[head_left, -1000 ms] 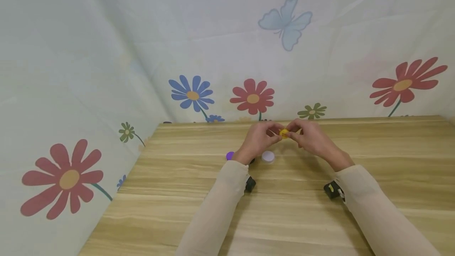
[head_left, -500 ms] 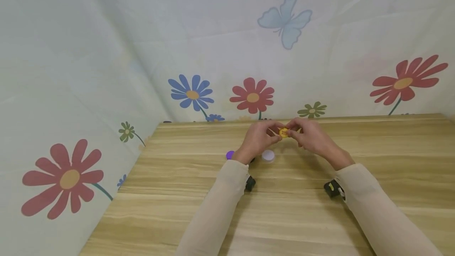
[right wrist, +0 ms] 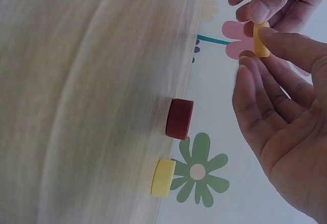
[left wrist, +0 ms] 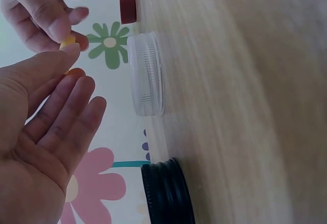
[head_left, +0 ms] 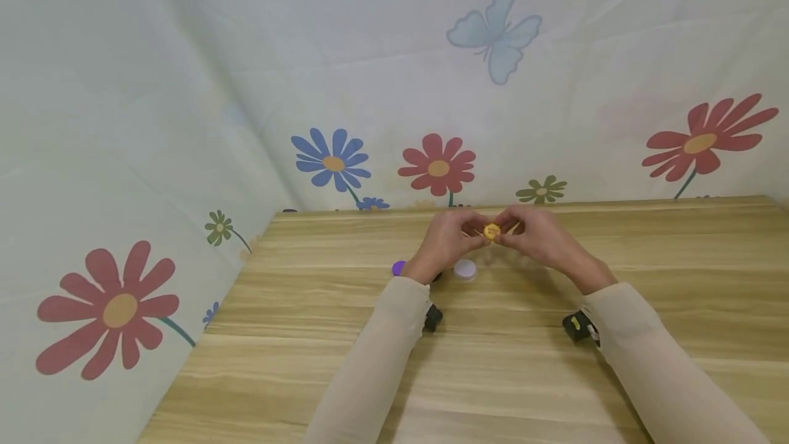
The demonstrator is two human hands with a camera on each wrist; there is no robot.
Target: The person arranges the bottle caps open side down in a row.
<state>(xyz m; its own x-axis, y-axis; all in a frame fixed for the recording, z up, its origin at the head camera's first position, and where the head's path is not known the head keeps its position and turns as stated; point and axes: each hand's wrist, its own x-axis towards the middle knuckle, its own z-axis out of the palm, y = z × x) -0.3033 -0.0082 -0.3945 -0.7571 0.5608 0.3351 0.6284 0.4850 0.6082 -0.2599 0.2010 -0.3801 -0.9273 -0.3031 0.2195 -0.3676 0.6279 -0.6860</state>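
Observation:
A small round yellow cap [head_left: 492, 231] is held up above the far part of the table, its printed face toward the head camera. My left hand [head_left: 446, 242] pinches one side of it between thumb and forefinger. From the opposite side my right hand [head_left: 539, 235] pinches the same cap with thumb and fingertips. In the right wrist view the yellow cap [right wrist: 261, 40] appears edge-on between both thumbs. The other fingers of the left hand [left wrist: 56, 127] extend loosely in the left wrist view.
On the wooden table [head_left: 505, 375] lie a whitish translucent lid [head_left: 465, 270] and a purple cap [head_left: 398, 268]. A black lid [left wrist: 168, 192] sits by the left wrist. A dark red cap [right wrist: 179, 119] and another yellow cap [right wrist: 163, 179] stand farther right. Behind hangs a flowered cloth [head_left: 370, 74].
The yellow cap has turned slightly between the fingers, so its printed face shows more fully. The right thumb has shifted lower on its edge. The arms stay in place.

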